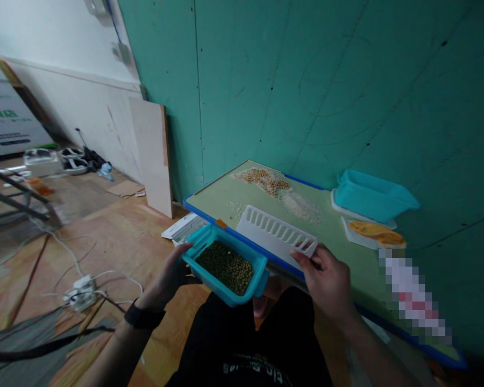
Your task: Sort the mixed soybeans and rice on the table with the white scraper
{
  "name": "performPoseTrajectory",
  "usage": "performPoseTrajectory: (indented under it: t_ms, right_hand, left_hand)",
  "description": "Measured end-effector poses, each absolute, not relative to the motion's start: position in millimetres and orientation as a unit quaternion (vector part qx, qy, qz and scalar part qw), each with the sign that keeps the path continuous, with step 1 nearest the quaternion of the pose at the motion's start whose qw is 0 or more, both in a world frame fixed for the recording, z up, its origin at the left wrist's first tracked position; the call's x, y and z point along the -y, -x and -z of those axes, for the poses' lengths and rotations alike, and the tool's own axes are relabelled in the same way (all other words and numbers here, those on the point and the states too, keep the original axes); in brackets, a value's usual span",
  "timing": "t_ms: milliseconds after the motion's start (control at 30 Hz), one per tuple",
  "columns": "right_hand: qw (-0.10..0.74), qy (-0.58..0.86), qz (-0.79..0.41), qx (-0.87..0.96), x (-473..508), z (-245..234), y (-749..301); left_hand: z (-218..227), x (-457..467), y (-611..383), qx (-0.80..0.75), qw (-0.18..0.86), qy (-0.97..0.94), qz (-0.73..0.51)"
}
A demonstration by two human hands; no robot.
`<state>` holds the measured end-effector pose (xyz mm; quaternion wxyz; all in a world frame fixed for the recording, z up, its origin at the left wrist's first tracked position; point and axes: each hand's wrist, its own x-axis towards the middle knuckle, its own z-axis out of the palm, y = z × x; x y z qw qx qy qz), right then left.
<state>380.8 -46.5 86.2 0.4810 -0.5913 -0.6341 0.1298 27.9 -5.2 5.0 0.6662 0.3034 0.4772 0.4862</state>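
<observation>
My left hand [171, 271] grips the end of a turquoise plastic bin [226, 296], held just off the table's front edge above my lap. Inside lie small dark green beans [214, 262] and a patch of pale tan ones [242, 270]. My right hand [326, 277] pinches the right end of a white slotted plastic panel [272, 234], thumb on top. The panel lies along the table's front edge, beside the bin. Behind it, a heap of tan beans [262, 179] mixed with white grains spreads on the tabletop, next to a pile of white grains [302, 207].
The pale green table [213, 196] has a blue rim and stands against a green wall [242, 80]. At its right are another turquoise bin [375, 193], a yellow cloth [377, 233] and a blurred-out item [415, 295]. A power strip [80, 293] with cables lies on the floor.
</observation>
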Motion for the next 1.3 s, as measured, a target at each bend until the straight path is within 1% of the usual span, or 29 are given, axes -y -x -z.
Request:
performPoseTrajectory:
  t_ms: [133, 233, 333, 467, 600, 667, 933, 1067, 1167, 1300]
  right_hand:
    - [0.501, 0.597, -0.112, 0.616, 19.9, -80.7, -382.2]
    - [0.505, 0.577, -0.131, 0.628, -2.4, -77.4, -379.2]
    - [0.489, 0.567, -0.139, 0.649, -17.8, -76.8, -369.9]
    - [0.452, 0.573, -0.128, 0.671, -27.4, -78.2, -356.3]
    - [0.449, 0.561, -0.135, 0.682, -24.6, -77.5, -351.4]
    - [0.453, 0.554, -0.143, 0.684, -17.8, -76.1, -350.8]
    - [0.445, 0.546, -0.138, 0.697, 12.9, -74.8, -336.9]
    - [0.441, 0.529, -0.106, 0.717, 11.7, -74.8, -333.1]
    - [0.405, 0.52, -0.067, 0.749, 3.8, -73.8, -328.2]
    - [0.317, 0.494, -0.015, 0.809, -11.7, -79.1, -305.7]
  left_hand:
    - [-0.8, 1.6, -22.8, -0.498, 0.671, -0.286, -0.468]
    - [-0.4, -2.3, -20.0, -0.507, 0.663, -0.273, -0.478]
    - [-6.1, -3.5, -20.5, -0.502, 0.652, -0.266, -0.502]
    - [-8.4, 0.4, -19.8, -0.499, 0.653, -0.279, -0.497]
    - [-3.3, 6.8, -16.2, -0.456, 0.633, -0.33, -0.53]
    - [-4.2, 8.8, -16.4, -0.459, 0.634, -0.329, -0.529]
    - [-30.2, 14.5, -30.6, -0.483, 0.643, -0.29, -0.519]
    - [-38.9, 17.3, -35.1, -0.488, 0.645, -0.281, -0.516]
    - [-32.9, 14.3, -32.9, -0.489, 0.648, -0.283, -0.511]
    - [-8.3, 6.2, -27.0, -0.486, 0.685, -0.274, -0.467]
